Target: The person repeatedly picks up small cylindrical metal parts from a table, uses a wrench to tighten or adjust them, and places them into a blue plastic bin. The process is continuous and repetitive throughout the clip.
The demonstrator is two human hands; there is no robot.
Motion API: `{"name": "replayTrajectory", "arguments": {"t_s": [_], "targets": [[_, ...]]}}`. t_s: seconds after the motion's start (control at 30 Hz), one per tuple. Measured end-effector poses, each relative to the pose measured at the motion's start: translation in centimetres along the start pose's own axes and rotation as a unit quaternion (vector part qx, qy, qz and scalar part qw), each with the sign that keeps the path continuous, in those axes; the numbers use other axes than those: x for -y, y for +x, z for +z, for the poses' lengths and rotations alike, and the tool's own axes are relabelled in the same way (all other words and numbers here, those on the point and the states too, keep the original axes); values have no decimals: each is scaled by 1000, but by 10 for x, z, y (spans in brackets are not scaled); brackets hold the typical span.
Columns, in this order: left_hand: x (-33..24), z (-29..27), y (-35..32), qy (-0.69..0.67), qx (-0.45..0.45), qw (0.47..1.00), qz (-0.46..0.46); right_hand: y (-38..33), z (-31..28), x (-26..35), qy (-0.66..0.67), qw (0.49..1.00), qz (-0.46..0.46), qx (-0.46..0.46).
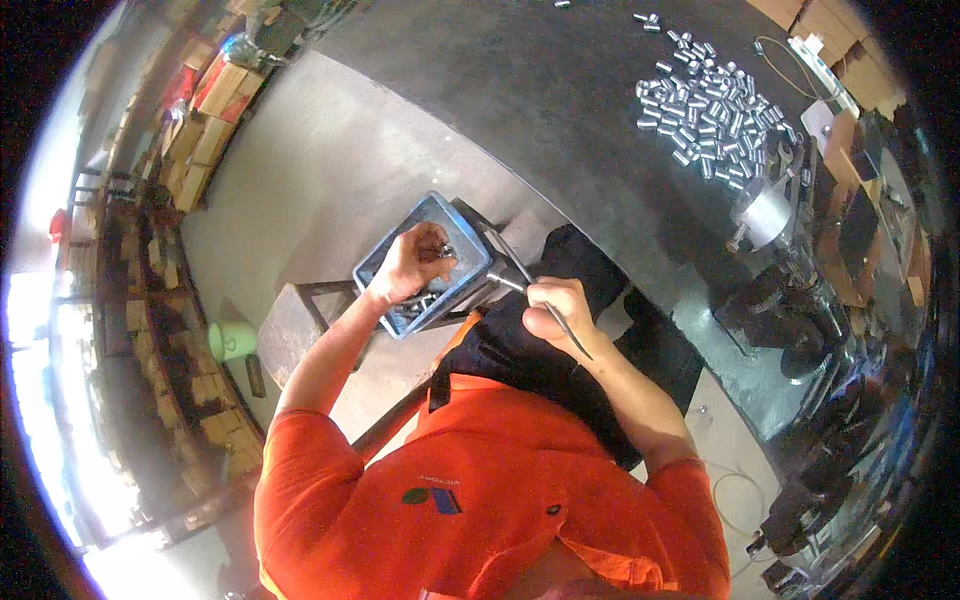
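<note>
My left hand reaches into a blue plastic bin, its fingers curled around a small shiny metal piece. More small metal parts lie in the bin below that hand. Just right of the bin, my right hand is closed around a T-shaped metal tool. Its thin dark crossbar runs slantwise through the fist, and a short shiny shaft points toward the bin's right edge. My fingers partly cover both the small piece and the tool's middle.
A dark worktable stretches across the right, with a pile of short shiny metal cylinders on it. Beyond are a clamped metal device and a power strip. A stool stands left of the bin; shelves with boxes line the left.
</note>
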State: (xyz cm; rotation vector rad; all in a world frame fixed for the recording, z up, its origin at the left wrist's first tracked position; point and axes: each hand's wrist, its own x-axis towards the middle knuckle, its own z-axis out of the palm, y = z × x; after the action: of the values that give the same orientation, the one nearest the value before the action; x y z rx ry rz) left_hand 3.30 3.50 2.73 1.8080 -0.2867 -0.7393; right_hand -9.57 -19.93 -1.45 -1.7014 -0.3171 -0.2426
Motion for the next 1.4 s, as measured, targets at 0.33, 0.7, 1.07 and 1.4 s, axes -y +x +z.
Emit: {"name": "replayTrajectory", "arguments": {"t_s": [0.33,0.7,1.07,1.4], "targets": [[-38,41,-2,312,58,925,210,1,-4,4,-61,998,2,8],[-47,54,6,413,85,842,337,2,-7,4,-60,998,34,-2],[-37,45,6,92,104,988,69,5,-7,4,-30,999,6,-36],[-11,21,22,408,-87,885,208,1,-5,26,83,996,-22,4]]}}
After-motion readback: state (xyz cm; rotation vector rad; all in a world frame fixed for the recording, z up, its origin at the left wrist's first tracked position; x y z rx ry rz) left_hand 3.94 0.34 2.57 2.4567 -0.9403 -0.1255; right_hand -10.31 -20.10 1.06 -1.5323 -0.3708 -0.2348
